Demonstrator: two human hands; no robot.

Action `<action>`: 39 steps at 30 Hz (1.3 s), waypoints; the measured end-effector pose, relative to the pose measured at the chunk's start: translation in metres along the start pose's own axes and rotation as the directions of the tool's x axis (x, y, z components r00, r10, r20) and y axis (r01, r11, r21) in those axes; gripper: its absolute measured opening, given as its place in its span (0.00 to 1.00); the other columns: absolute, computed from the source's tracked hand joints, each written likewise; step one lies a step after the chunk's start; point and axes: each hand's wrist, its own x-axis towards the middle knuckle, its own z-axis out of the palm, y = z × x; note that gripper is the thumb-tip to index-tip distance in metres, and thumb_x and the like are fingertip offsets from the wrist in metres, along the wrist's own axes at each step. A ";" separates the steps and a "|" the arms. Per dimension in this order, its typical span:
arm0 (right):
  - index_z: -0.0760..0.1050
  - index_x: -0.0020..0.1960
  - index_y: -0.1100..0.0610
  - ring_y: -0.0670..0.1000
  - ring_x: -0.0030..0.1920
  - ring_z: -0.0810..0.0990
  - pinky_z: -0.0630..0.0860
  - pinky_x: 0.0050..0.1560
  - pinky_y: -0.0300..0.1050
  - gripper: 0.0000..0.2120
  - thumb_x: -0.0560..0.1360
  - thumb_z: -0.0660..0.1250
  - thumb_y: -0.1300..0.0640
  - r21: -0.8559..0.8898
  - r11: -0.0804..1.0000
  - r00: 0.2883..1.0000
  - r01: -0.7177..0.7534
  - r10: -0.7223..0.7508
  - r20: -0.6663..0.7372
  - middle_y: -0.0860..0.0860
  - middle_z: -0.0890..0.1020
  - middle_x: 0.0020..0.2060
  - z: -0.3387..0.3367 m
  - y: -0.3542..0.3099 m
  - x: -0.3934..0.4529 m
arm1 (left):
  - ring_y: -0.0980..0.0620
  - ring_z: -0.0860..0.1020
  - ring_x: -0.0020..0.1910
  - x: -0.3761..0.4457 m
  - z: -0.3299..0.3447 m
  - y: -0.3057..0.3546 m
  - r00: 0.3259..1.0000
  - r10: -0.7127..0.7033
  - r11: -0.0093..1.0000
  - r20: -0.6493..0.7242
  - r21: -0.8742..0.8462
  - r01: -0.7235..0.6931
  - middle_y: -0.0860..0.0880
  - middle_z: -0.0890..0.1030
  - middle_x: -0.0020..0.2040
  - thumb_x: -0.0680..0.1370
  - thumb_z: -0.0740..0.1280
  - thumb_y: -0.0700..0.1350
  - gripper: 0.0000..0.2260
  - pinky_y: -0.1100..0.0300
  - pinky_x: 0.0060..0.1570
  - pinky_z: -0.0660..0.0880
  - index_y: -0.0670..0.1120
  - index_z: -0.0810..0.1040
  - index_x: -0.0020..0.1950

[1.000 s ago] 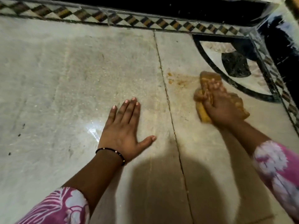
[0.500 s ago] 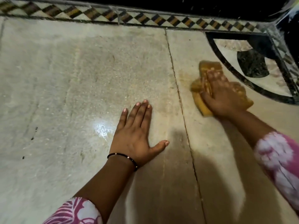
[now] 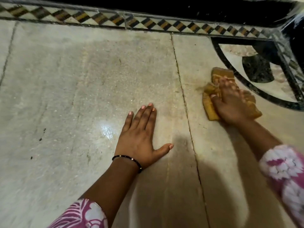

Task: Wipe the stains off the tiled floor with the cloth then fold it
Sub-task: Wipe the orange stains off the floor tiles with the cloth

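Our right hand [image 3: 230, 102] gripped the bunched yellow cloth [image 3: 209, 107], pressing it onto the tiled floor [image 3: 82, 79] to scrub. Our left hand [image 3: 141, 134] lay flat, fingers spread, bracing us.

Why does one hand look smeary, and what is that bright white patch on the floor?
In the head view, the right hand and its yellow cloth are motion-blurred; the left hand lies sharp and flat. The white patch is glare on the glossy tile, and dark arm shadows fall toward the bottom.
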 end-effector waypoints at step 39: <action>0.45 0.76 0.45 0.55 0.75 0.48 0.46 0.69 0.68 0.37 0.73 0.49 0.30 -0.049 0.998 0.999 -0.030 0.028 -0.046 0.47 0.47 0.77 0.021 0.013 -0.084 | 0.51 0.50 0.76 -0.002 0.005 0.008 0.999 -0.025 0.988 -0.043 0.148 0.032 0.49 0.50 0.78 0.71 0.48 0.73 0.44 0.50 0.74 0.45 0.46 0.51 0.78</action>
